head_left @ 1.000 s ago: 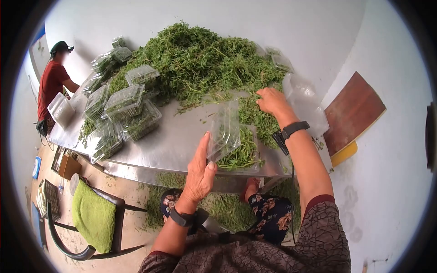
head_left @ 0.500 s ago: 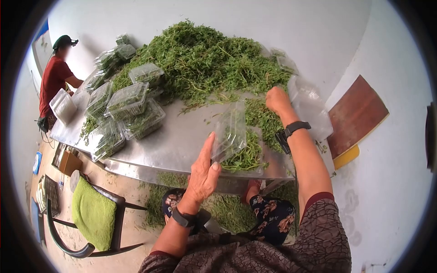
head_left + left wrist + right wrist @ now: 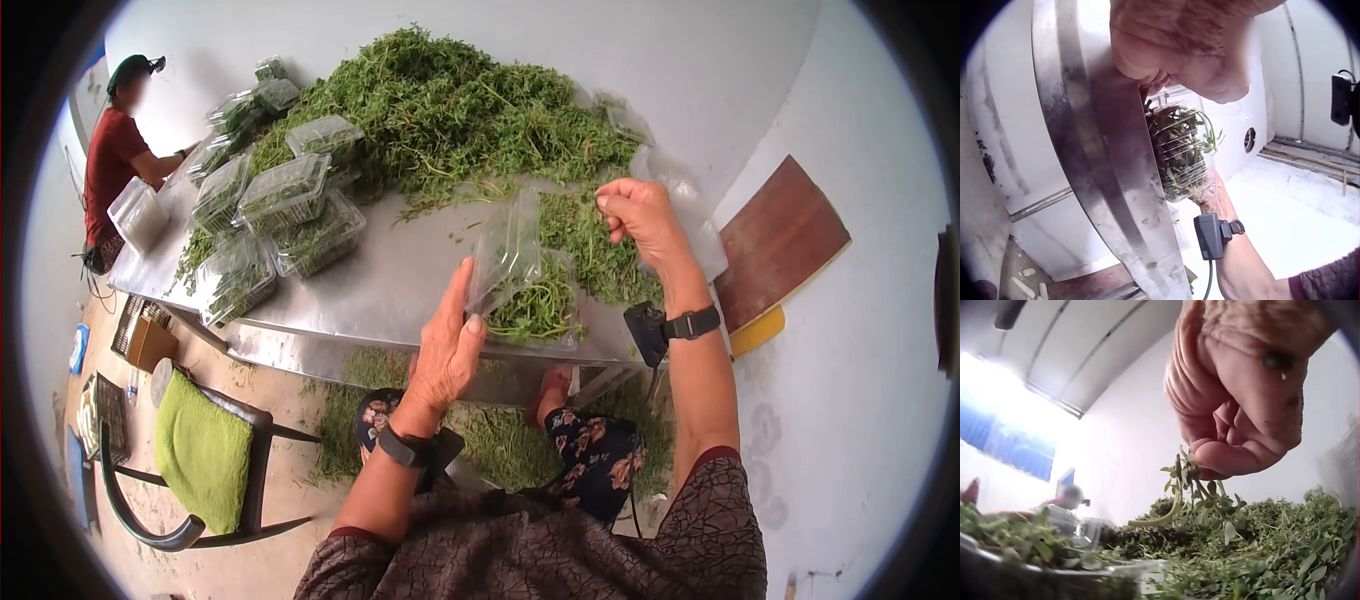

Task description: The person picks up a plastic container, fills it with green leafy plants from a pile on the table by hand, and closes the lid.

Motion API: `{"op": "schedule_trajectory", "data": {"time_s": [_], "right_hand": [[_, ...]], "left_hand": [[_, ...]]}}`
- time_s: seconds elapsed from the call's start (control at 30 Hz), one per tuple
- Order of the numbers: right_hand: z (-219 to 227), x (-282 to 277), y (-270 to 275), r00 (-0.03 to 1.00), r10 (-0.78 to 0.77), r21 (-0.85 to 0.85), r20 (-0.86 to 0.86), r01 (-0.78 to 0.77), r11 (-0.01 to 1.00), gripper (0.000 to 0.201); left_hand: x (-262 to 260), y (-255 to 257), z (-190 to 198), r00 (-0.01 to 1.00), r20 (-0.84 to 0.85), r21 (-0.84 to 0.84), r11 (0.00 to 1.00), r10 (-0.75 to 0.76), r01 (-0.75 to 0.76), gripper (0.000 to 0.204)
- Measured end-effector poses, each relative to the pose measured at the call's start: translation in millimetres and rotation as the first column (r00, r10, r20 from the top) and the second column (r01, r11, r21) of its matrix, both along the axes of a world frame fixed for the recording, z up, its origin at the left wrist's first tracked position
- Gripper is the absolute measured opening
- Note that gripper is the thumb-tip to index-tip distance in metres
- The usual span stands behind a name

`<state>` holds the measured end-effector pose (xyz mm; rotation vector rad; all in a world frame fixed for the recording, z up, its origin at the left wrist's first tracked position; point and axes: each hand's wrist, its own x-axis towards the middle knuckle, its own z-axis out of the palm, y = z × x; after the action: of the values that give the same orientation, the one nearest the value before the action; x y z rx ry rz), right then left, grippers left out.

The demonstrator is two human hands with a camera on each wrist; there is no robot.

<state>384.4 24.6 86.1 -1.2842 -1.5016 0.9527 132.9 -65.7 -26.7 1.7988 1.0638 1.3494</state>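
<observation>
My left hand (image 3: 447, 345) is raised beside the tilted-up clear lid (image 3: 508, 245) of a plastic clamshell box, fingers straight and touching the lid's near edge. The box's ribbed wall (image 3: 1175, 153) shows in the left wrist view, with leafy green stems inside. My right hand (image 3: 645, 220) is over the loose greens (image 3: 590, 235) to the right of the box. In the right wrist view its thumb and curled fingers pinch a small sprig of leafy greens (image 3: 1175, 503), which hangs down above the pile.
A large heap of greens (image 3: 430, 110) covers the back of the metal table (image 3: 380, 290). Several filled boxes (image 3: 285, 195) are stacked at left. Clear plastic (image 3: 690, 210) and a brown board (image 3: 780, 245) stand at right. A person (image 3: 115, 165) works at the far left.
My right hand has drawn back and to the right from the loose greens, now with a sprig between its fingers. The left hand stays at the lid.
</observation>
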Motion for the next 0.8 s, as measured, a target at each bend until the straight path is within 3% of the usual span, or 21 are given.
{"op": "schedule_trajectory", "data": {"time_s": [0.27,0.37,0.43,0.53,0.57,0.63,0.73,0.8], "right_hand": [[6.5,-16.2,-38.7,0.952,0.123,0.063,-0.28,-0.109,0.992,0.012],[-9.5,-25.2,-44.5,0.956,0.131,0.028,-0.263,-0.128,0.991,0.013],[-16.6,-30.1,-47.4,0.973,0.138,0.013,-0.183,-0.138,0.99,0.015],[-16.9,-33.9,-56.3,0.994,0.087,-0.067,0.066,-0.083,0.994,0.024],[-17.9,-32.6,-56.9,0.994,0.089,-0.069,0.066,-0.085,0.994,0.024],[-20.6,-29.1,-57.8,0.996,-0.005,0.022,0.084,0.003,1.0,0.021],[-24.4,-24.5,-61.5,0.986,-0.077,0.066,0.15,0.067,0.996,0.024],[-30.4,-21.8,-62.3,0.965,-0.092,0.131,0.245,0.061,0.99,0.025]], "left_hand": [[1.1,-1.0,4.2,1.0,0.007,0.013,1.0,0.012,-0.013,0.056],[1.5,-1.4,6.6,1.0,-0.004,0.059,0.998,0.029,-0.029,0.056],[1.4,-2.1,6.5,0.999,-0.024,0.103,0.994,0.048,-0.046,0.056],[1.3,-0.2,4.1,1.0,0.018,0.021,0.999,0.025,-0.025,0.055],[1.4,0.6,3.0,0.999,-0.003,0.08,0.996,0.043,-0.042,0.056],[1.3,0.1,2.7,0.998,-0.023,0.138,0.989,0.061,-0.058,0.056],[1.6,0.6,3.5,1.0,0.022,0.059,0.998,0.021,-0.022,0.056],[1.9,2.4,1.2,0.997,-0.032,0.148,0.987,0.073,-0.068,0.056]]}}
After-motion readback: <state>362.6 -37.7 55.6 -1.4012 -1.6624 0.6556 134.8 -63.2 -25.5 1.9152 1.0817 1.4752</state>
